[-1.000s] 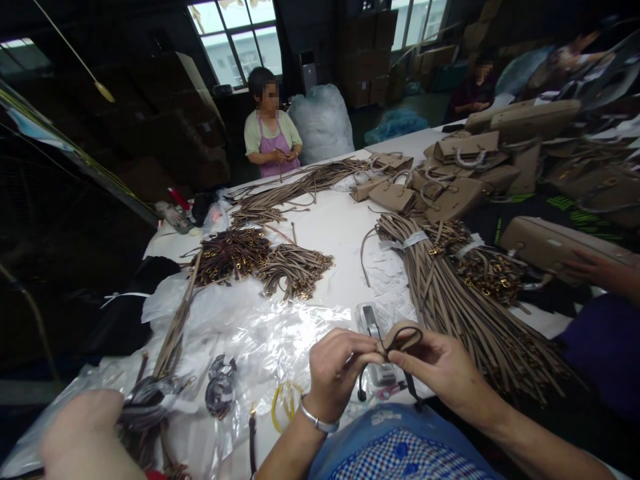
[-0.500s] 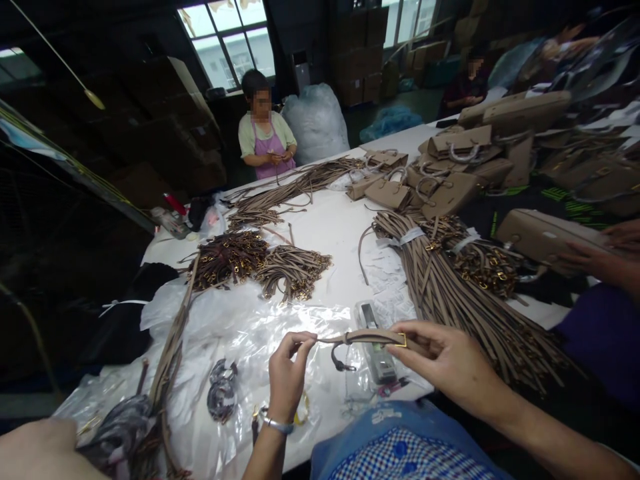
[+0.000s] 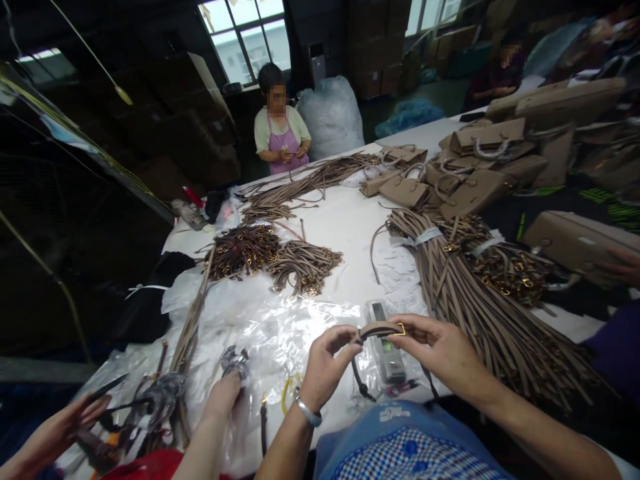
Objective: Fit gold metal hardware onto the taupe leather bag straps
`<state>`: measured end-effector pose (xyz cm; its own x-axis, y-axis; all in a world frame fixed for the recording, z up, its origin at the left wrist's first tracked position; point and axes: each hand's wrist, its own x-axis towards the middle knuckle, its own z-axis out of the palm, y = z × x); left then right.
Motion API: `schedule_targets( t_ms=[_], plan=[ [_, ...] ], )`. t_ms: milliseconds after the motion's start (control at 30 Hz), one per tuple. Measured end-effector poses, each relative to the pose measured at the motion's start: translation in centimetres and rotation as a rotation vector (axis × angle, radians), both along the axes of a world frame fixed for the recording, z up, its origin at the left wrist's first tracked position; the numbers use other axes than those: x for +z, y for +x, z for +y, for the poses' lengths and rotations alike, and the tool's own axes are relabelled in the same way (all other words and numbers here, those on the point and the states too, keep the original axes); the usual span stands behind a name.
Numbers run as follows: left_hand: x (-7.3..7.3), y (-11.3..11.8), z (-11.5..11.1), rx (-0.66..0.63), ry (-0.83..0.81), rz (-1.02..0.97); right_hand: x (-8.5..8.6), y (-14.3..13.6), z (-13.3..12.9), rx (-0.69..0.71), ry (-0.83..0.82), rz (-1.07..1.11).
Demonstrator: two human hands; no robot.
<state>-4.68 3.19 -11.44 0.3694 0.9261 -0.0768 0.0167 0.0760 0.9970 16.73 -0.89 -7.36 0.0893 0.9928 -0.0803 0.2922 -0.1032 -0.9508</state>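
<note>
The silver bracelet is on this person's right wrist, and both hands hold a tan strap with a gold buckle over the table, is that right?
Not quite: the head view shows the silver bracelet on the left wrist. The left hand and right hand do hold the tan strap with its gold buckle over the table.

A silver bangle (image 3: pixel 309 412) circles the left wrist; a blue apron (image 3: pixel 345 427) bears a whitish mark (image 3: pixel 394 414) above its blue-and-white checked panel (image 3: pixel 390 463); a pale sleeve (image 3: pixel 614 461) edges the right arm.
</note>
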Motion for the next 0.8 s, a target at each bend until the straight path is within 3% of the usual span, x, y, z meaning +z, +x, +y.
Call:
schedule_targets(
  t_ms=[200, 333, 500, 667, 800],
  plan=[
    [2.2, 0.5, -0.1, 0.097, 0.136, 0.175, -0.7, 1.1, 0.2, 0.074, 0.040, -0.219],
    [3.5, 1.0, -0.3, 0.076, 0.252, 0.258, -1.2, 0.9, 0.2, 0.161, 0.246, -0.393],
    [3.7, 1.6, -0.5, 0.060, 0.272, 0.285, -0.5, 0.1, 0.5, 0.195, 0.416, -0.417],
    [3.7, 1.2, -0.2, 0.047, 0.207, 0.271, 0.5, 1.1, 1.3, 0.307, 0.227, -0.340],
    [3.8, 1.3, 0.1, -0.060, 0.252, 0.274, 1.0, 1.5, 2.0, 0.331, -0.005, -0.217]
  ],
)
